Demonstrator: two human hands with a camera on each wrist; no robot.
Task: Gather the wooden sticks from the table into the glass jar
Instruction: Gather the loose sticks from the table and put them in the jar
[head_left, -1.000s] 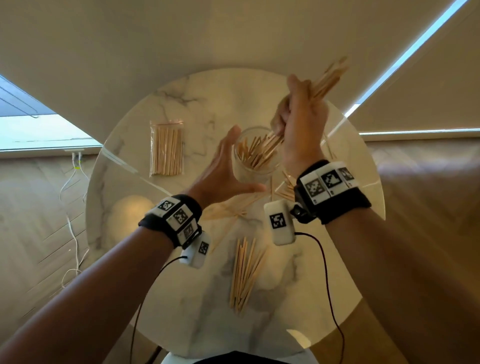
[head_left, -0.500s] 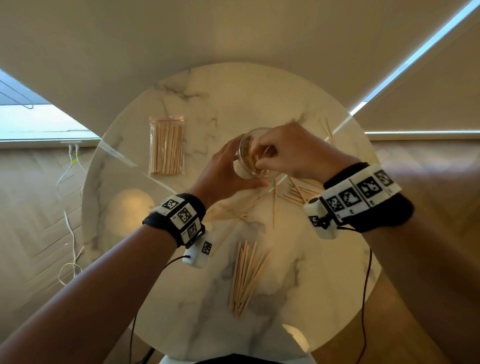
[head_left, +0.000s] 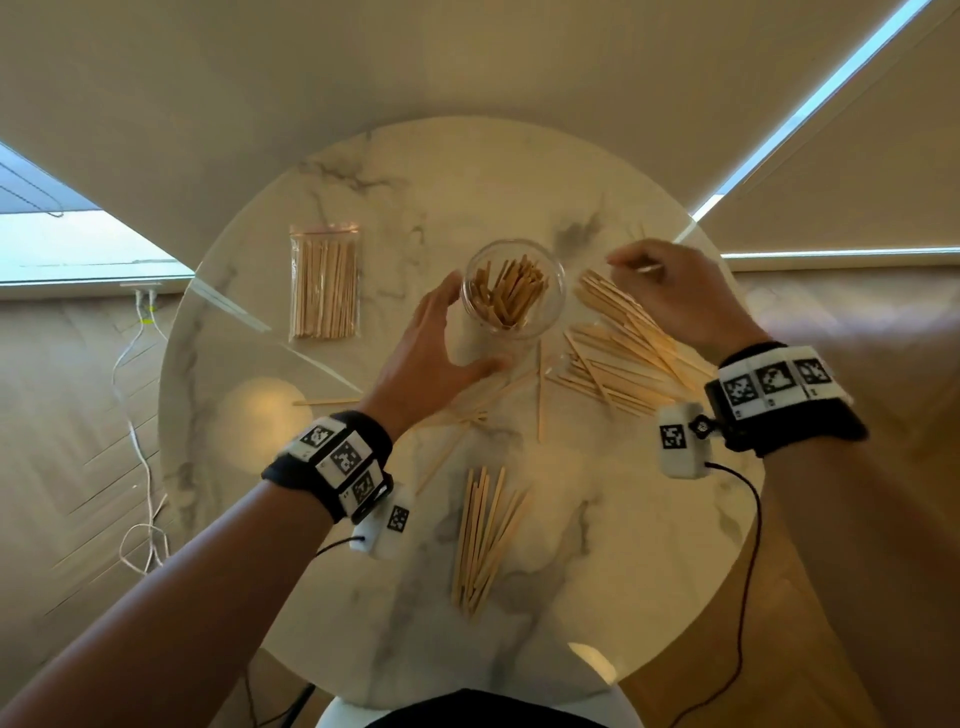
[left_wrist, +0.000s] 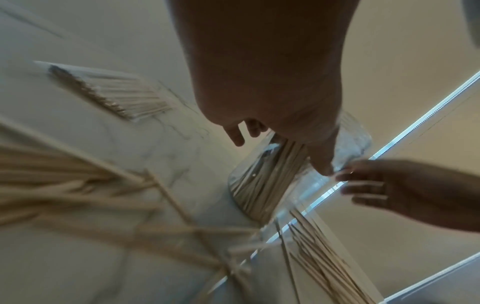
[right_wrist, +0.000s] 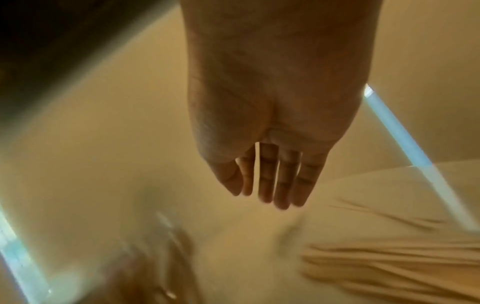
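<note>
The glass jar (head_left: 513, 289) stands upright mid-table with many wooden sticks inside; the left wrist view shows the jar (left_wrist: 262, 185) from the side. My left hand (head_left: 441, 338) is cupped round its left side, and the thumb (left_wrist: 322, 164) touches the glass. My right hand (head_left: 639, 270) hovers just right of the jar, above a loose pile of sticks (head_left: 623, 358). In the right wrist view its fingers (right_wrist: 270, 185) are straight and hold nothing. Another bundle of sticks (head_left: 483, 535) lies near the front, and a few sticks (head_left: 467, 415) lie under my left wrist.
A clear bag of sticks (head_left: 324, 283) lies at the left of the round marble table (head_left: 623, 571). One single stick (head_left: 327, 401) rests near the left edge. White cables (head_left: 140, 415) trail on the wooden floor to the left. Window blinds hang behind the table.
My right hand pushed its bundle of sticks down into the jar, let go, and swung out to the right, now empty. My left hand stayed by the jar.
</note>
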